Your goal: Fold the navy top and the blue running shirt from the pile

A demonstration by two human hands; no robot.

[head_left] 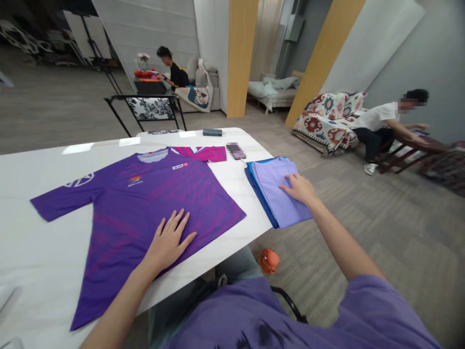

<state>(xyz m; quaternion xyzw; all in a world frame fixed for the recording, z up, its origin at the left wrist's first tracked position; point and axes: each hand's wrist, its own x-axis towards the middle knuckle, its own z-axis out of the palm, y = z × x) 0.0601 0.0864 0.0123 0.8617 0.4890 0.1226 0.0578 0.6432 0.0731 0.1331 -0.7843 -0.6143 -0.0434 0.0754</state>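
Observation:
A purple T-shirt (145,203) with pink stripes on one sleeve lies spread out on the white table (32,261), its collar toward the far side. My left hand (169,242) rests flat on the lower part of this shirt, fingers spread. At the table's right corner is a stack of folded clothes, with a lavender folded garment (271,179) on top and a dark blue folded garment (262,203) showing beneath. On the lavender one lies my right hand (300,189), fingers loosely extended, gripping nothing that I can see.
A blurred phone-like object (236,151) and a dark grey case (212,132) sit near the far edge. Beyond it stands a chair (152,107). An orange object (269,261) is on the floor below. Two people sit farther off, one at left (177,72), one at right (381,118).

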